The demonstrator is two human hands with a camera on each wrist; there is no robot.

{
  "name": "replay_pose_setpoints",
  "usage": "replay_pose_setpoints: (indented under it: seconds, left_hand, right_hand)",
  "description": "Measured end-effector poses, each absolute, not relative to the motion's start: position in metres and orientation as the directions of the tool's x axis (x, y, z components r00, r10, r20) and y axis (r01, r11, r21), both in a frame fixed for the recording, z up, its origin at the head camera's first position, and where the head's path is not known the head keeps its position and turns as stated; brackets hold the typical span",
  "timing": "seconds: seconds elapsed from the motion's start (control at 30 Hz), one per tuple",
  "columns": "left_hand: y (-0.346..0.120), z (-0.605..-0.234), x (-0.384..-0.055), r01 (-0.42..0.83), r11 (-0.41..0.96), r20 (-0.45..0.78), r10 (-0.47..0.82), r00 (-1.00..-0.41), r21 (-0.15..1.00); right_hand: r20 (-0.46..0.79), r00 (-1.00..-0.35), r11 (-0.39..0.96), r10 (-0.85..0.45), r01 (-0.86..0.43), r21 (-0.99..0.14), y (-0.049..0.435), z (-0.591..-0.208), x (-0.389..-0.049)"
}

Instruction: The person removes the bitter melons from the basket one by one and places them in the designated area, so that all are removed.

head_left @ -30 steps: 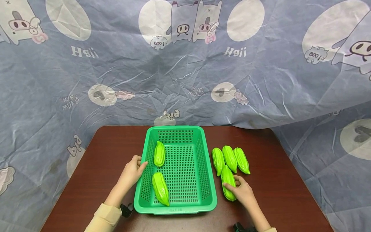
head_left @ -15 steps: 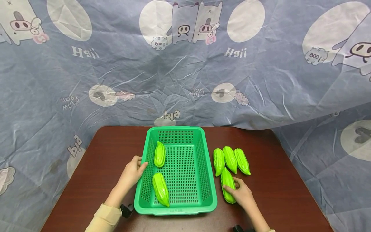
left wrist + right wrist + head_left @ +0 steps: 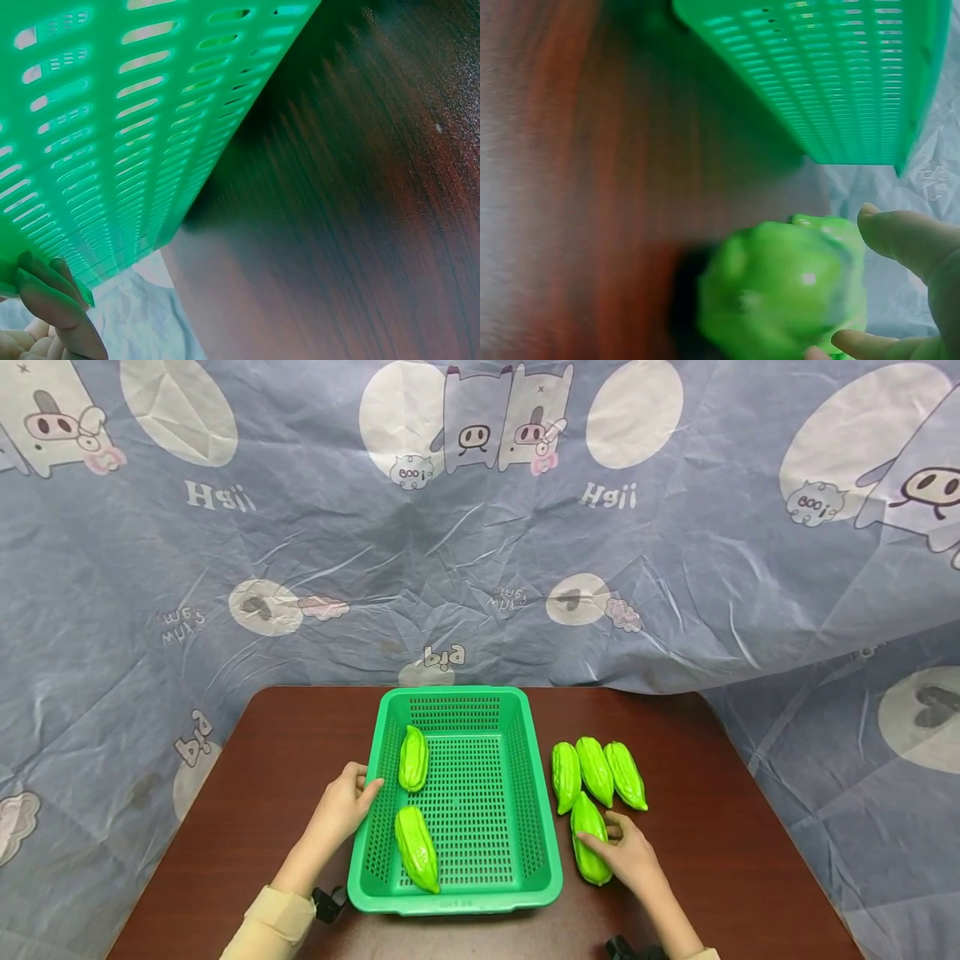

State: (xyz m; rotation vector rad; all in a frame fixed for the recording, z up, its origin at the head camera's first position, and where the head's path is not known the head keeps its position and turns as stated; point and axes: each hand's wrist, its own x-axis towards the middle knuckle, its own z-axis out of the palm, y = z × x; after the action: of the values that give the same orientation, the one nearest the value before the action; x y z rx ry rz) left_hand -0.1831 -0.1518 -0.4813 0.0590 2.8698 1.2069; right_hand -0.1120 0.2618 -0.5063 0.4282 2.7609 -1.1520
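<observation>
My left hand (image 3: 347,797) grips the left rim of a green perforated plastic basket (image 3: 450,904). Its fingers (image 3: 52,296) curl at the rim in the left wrist view. Two bright green bitter melons lie inside: one farther back (image 3: 413,760), one nearer the front (image 3: 416,849). Right of the basket, my right hand (image 3: 628,853) holds another bitter melon (image 3: 588,835) low at the table, thumb across its top and fingers along its right side. The right wrist view shows this bitter melon (image 3: 772,292) end-on, blurred, between thumb and fingers.
Three more bitter melons (image 3: 596,772) lie side by side on the brown table (image 3: 720,827), just beyond the held one. A grey-blue printed cloth (image 3: 480,552) hangs behind the table.
The bitter melon under my right hand has shifted slightly toward me, leaving its tip a little farther from the row behind. My left hand and the basket stay put.
</observation>
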Motion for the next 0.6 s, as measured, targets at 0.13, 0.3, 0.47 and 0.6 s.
replay_pose_setpoints:
  seconds: [0.13, 0.3, 0.47, 0.6]
  left_hand:
    - [-0.152, -0.481, -0.183, 0.024, 0.699, -0.009, 0.043, -0.999, 0.715]
    - [-0.153, -0.481, -0.183, 0.015, 0.700, -0.017, 0.038, -0.999, 0.714]
    - [-0.153, -0.480, -0.183, 0.012, 0.699, -0.019, 0.037, -0.999, 0.715]
    - [-0.152, -0.481, -0.184, 0.008, 0.702, -0.023, 0.035, -0.999, 0.712]
  right_hand:
    - [-0.185, -0.960, 0.670, 0.209, 0.279, -0.688, 0.263, -0.492, -0.118]
    - [-0.140, -0.969, 0.670, 0.205, 0.243, -0.701, 0.264, -0.464, -0.129]
    - [-0.078, -0.978, 0.669, 0.194, 0.190, -0.719, 0.257, -0.436, -0.141]
    - [-0.035, -0.984, 0.652, 0.172, 0.140, -0.746, 0.246, -0.421, -0.150]
